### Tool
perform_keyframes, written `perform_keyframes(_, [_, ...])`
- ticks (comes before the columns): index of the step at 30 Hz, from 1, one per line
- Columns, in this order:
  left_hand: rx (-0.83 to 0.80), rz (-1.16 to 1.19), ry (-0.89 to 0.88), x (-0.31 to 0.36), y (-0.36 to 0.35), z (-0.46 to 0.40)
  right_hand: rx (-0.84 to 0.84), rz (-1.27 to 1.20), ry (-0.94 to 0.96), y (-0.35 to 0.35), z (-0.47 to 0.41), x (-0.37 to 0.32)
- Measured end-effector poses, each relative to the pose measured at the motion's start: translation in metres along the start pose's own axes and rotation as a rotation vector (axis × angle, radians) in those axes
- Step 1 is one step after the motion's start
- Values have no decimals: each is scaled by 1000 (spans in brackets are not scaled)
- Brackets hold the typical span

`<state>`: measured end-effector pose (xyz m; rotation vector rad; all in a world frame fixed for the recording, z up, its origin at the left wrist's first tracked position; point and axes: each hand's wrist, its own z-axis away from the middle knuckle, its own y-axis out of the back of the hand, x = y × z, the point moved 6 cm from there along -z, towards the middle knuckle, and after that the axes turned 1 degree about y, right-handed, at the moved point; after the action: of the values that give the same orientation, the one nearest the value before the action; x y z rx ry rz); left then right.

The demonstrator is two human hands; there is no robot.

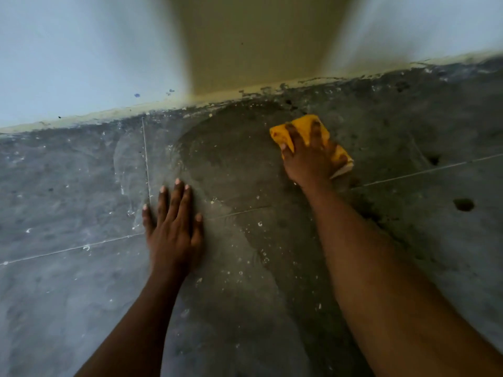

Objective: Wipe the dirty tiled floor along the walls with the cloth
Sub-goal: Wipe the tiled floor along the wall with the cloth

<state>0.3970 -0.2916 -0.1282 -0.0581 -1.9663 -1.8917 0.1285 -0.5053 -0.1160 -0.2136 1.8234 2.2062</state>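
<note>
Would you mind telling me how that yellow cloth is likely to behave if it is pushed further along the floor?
The yellow cloth, folded flat under the right hand, looks soft, so it would probably bunch rather than slide stiffly. The floor beside it looks darker, perhaps damp, so it may drag slightly.

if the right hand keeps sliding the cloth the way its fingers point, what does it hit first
Probably the foot of the wall. The right hand presses flat on the yellow cloth, fingers pointing up and slightly left; only a short strip of dirty tiled floor lies between. Nothing else shows in that line.
</note>
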Motion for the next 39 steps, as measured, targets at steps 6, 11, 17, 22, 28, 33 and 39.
perform_keyframes(6, [-105, 108, -198, 86, -13, -38, -1, 138, 394, -13, 68, 9])
perform_keyframes(11, [-74, -32, -135, 134, -37, -70, 50, 18, 43, 14, 33, 40])
perform_keyframes(17, [-42, -16, -164, 133, -46, -72, 41, 30, 208, 7, -42, -26])
perform_keyframes(22, [-79, 7, -139, 137, -41, -74, 151, 203, 513, 14, -25, 11])
perform_keyframes(28, [-82, -2, -147, 133, -42, -76, 99, -40, -56, 27, -96, -18])
perform_keyframes(33, [-91, 11, -134, 134, -42, -77, 19, 184, 568, 0, -52, -59])
perform_keyframes(39, [-91, 15, -137, 134, -42, -77, 131, 16, -125, 52, -106, 46])
